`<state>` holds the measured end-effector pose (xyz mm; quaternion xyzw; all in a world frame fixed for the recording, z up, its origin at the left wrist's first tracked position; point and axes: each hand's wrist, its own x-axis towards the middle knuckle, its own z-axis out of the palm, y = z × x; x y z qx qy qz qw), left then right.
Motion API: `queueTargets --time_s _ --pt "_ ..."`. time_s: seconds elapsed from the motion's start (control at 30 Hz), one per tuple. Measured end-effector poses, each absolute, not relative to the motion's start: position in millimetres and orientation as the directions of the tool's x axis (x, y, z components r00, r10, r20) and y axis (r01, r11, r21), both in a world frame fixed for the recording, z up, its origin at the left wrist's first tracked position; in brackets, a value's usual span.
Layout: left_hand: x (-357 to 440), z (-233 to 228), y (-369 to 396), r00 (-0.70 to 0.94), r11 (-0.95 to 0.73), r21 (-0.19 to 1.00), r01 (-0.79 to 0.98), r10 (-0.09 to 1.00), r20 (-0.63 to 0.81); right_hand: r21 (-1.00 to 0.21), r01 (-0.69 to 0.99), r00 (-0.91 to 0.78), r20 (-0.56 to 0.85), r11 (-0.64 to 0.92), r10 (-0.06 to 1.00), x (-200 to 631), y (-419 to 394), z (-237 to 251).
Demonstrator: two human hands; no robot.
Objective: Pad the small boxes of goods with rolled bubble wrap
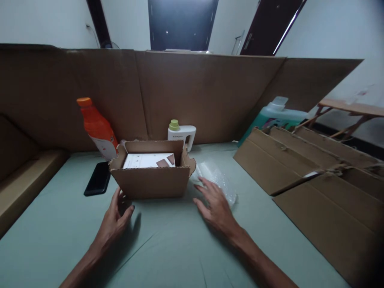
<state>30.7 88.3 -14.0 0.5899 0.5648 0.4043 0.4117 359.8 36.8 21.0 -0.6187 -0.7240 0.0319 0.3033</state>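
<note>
The small open brown cardboard box (pixel 153 172) sits just ahead, between both hands; the left hand (pixel 115 218) is nearer its corner, the right hand (pixel 214 204) beside it, fingers spread and empty.

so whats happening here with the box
A person sits at a green-covered table with both hands by a small open cardboard box. The left hand is at its front left corner; the right hand lies flat beside it, on or just over clear plastic wrap. Neither hand grips anything. A white item sits inside the box. A black phone and an orange bottle are to its left.
</note>
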Motion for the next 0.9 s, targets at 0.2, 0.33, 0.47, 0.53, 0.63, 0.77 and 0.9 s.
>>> queueTargets --time_s 0.2,0.33,0.47,0.53,0.63,0.77,0.9 --pt "4 -27 7 0.046 -0.047 0.898 0.438 0.998 0.030 -0.511 0.850 0.348 0.366 -0.126 0.863 445 3 23" --pt "14 -10 -28 0.074 -0.080 0.903 0.423 0.996 0.054 -0.677 0.714 0.528 0.353 -0.178 0.772 466 -14 31" --pt "37 2 -53 0.125 0.028 0.969 0.244 0.990 -0.060 -0.939 0.342 0.636 0.215 -0.022 0.741 440 -62 48" --pt "54 2 -65 0.232 0.170 0.983 0.077 0.955 -0.183 -0.990 0.138 0.647 0.116 0.033 0.754 421 -87 58" --pt "90 -2 -82 0.463 0.492 0.849 -0.192 0.808 -0.364 -0.999 0.018 0.604 0.050 0.049 0.795 401 -115 76" --pt "144 -1 -99 0.722 0.815 0.452 -0.364 0.553 -0.415 -0.989 -0.124 0.470 0.011 0.078 0.883 387 -136 95" --pt "179 8 -101 0.802 0.889 0.183 -0.420 0.458 -0.384 -0.975 -0.221 0.303 -0.040 0.029 0.952 378 -162 95"
